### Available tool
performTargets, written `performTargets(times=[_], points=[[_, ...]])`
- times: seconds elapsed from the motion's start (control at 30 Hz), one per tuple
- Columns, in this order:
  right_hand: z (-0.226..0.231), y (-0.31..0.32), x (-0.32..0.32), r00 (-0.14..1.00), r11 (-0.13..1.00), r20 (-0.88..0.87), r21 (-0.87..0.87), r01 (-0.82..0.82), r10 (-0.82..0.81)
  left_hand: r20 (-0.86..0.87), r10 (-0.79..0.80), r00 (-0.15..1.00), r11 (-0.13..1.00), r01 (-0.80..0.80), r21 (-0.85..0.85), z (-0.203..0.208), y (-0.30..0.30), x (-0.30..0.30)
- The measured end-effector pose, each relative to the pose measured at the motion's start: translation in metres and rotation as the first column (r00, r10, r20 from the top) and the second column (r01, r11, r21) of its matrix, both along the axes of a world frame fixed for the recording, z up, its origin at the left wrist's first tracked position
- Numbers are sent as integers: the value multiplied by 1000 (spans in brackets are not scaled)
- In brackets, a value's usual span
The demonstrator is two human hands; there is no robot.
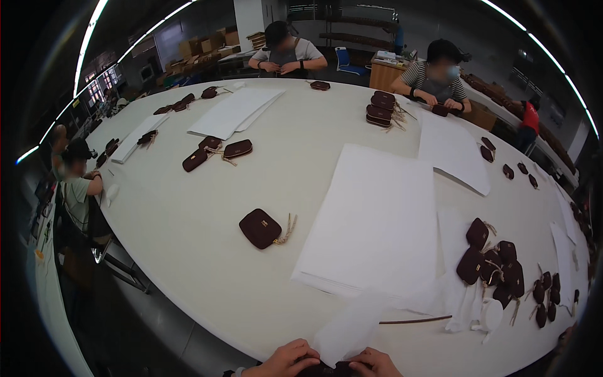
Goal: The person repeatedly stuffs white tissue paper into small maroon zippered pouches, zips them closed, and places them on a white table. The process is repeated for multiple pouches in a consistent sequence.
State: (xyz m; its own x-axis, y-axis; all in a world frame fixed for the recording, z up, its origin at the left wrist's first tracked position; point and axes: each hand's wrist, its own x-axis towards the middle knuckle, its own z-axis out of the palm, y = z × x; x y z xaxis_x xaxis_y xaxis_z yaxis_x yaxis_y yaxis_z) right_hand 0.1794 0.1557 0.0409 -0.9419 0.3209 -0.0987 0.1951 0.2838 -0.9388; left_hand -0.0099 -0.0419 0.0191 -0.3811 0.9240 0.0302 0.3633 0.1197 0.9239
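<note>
At the near table edge, my left hand [287, 360] and my right hand [377, 363] grip either side of a dark pouch [334, 369], mostly cut off by the lower edge of the view. Between my thumbs, a sheet of white tissue paper [348, 327] meets the pouch's top; whether it goes inside I cannot tell. Both hands have curled fingers. Further up the table lies a single maroon zip pouch [260, 229] with a beige wrist strap.
A stack of white paper sheets [377, 220] covers the middle. To the right are a pile of maroon pouches [493, 267], a white roll [492, 313] and a thin brown strip [414, 320]. Co-workers sit at the far edge [289, 56], far right [440, 81] and left [78, 188].
</note>
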Motion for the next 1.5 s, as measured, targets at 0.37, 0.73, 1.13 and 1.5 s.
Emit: performTargets(times=[0.37,0.73,1.13,1.5], points=[[-6,13,-8,993,994,109,97,-48,37,-262,125,957,988,-143,-52,1,6,4],[-13,10,-21,996,935,83,-349,57,-30,-77,152,985,974,-136,180,0,15,2],[39,25,-35,970,968,-115,155,-197,216,77,41,996,997,-36,-70,-3,11,-11],[10,18,-69,978,969,113,154,-193,177,402,128,906,987,-157,41,-6,47,-17]])
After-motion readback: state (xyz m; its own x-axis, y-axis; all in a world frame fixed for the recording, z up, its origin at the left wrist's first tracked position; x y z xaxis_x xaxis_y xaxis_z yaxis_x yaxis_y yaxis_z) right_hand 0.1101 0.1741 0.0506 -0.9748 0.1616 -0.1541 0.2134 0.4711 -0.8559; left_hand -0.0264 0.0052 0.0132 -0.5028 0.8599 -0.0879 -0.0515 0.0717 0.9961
